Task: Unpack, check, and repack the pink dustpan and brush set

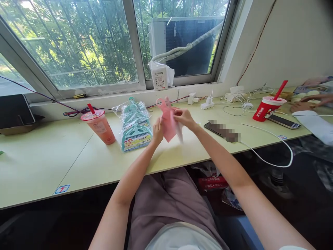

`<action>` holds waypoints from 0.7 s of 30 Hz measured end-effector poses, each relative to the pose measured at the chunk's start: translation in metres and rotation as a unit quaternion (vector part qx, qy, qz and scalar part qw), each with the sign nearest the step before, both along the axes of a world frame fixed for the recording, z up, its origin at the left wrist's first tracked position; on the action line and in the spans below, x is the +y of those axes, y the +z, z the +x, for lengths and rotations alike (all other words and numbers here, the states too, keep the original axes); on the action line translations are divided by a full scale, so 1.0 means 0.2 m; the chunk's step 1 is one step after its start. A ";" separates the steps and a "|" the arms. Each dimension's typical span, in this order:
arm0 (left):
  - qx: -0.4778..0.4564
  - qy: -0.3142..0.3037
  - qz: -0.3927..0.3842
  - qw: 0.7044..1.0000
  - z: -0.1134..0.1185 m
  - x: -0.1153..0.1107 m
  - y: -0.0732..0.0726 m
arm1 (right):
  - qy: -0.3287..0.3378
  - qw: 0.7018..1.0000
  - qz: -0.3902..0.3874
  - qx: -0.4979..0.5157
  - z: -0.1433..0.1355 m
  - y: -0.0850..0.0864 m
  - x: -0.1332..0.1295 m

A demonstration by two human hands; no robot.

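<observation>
Seeing both forearms reach forward over the surface [78, 156], hands meeting mid-desk. My left hand [157, 131] has its fingers closed on the lower left edge of the pink dustpan [168, 119]; my right hand [184, 117] pinches its upper right edge. The dustpan hangs between the two hands, handle up, just above the surface. The green dustpan set in plastic wrap [135, 126] lies just left of it, with the pink drink cup [99, 126] beyond. A phone [220, 130] lies to the right.
</observation>
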State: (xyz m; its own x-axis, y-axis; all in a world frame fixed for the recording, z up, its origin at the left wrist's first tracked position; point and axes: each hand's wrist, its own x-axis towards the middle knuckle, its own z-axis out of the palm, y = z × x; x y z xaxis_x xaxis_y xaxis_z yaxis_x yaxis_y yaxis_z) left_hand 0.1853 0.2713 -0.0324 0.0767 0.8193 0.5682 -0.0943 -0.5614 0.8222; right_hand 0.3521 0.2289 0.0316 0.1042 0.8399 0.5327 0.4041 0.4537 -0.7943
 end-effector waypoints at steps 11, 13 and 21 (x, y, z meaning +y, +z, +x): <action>0.346 -0.053 -0.067 0.934 -0.02 0.08 -0.02 | -0.080 0.831 -0.381 -0.398 0.46 0.14 -0.39; 0.409 -0.047 -0.053 0.910 -0.01 0.07 -0.05 | -0.088 0.781 -0.404 -0.467 0.44 0.04 -0.39; 0.551 0.067 0.020 0.832 0.00 0.01 -0.07 | -0.175 0.725 -0.350 -0.567 0.43 -0.16 -0.34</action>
